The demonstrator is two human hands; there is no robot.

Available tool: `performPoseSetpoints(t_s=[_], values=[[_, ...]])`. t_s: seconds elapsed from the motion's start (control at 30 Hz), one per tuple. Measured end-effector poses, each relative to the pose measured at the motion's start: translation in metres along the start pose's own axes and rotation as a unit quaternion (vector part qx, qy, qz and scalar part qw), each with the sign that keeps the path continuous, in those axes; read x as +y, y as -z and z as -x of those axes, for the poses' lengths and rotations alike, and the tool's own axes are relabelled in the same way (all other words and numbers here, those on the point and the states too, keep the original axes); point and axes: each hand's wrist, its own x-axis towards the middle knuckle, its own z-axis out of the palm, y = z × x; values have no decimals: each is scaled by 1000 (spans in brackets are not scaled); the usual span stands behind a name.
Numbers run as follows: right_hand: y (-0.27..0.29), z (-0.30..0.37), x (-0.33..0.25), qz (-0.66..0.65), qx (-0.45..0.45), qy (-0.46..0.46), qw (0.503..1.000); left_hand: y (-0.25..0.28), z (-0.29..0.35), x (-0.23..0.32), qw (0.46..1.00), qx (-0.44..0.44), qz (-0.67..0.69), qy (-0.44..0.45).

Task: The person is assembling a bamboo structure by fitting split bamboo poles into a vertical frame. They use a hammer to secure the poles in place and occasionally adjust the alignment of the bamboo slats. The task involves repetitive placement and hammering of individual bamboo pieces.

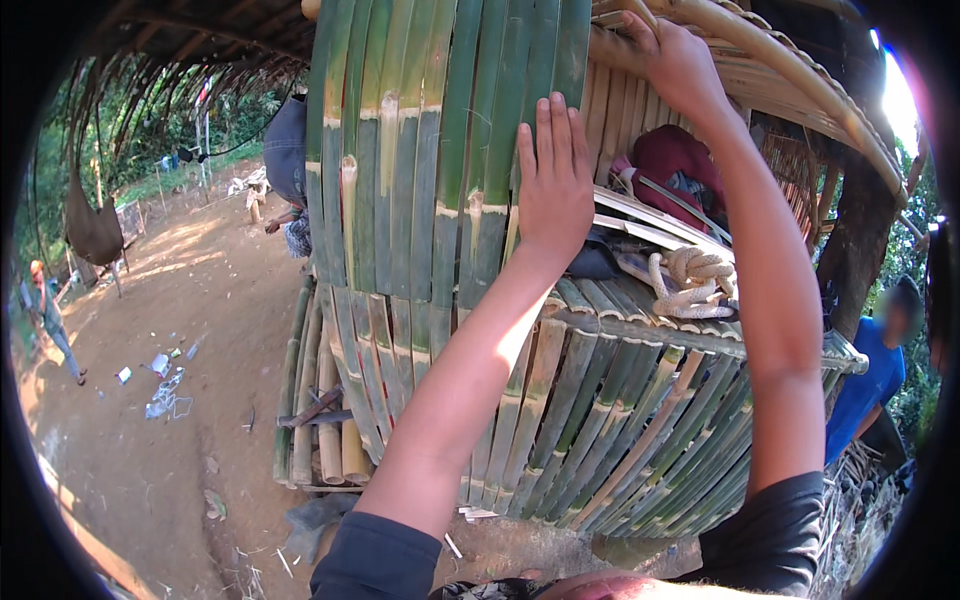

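Observation:
My left hand [555,190] lies flat, fingers stretched, against the right edge of an upright panel of green split bamboo slats [425,200]. Up at the top right, my right hand [685,70] is closed round a pale bamboo strip [645,12] by the frame's upper rim; its far end is out of view. A thick bamboo pole [612,50] runs right beside those fingers. Below both arms is a low wall of green bamboo slats [610,430], topped by a bamboo rail [660,338].
Behind the rail are a coiled pale rope [695,280], flat pale strips [650,218] and a dark red bundle [680,165]. Bamboo poles [328,400] lean at the panel's left. One person in blue [868,370] is at right; others are at left. Litter [165,385] lies on bare earth.

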Motion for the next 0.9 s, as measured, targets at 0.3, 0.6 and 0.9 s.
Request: performPoseSetpoints(t_s=[0.3, 0.6, 0.9], values=[[74, 219, -126, -472, -65, -420, 772, 35, 70, -23, 961, 51, 267, 49], [124, 486, -207, -452, -189, -631, 602, 94, 236, 21, 947, -154, 198, 203], [183, 583, -222, -392, -272, -684, 553, 84, 231, 29, 962, -107, 140, 210]])
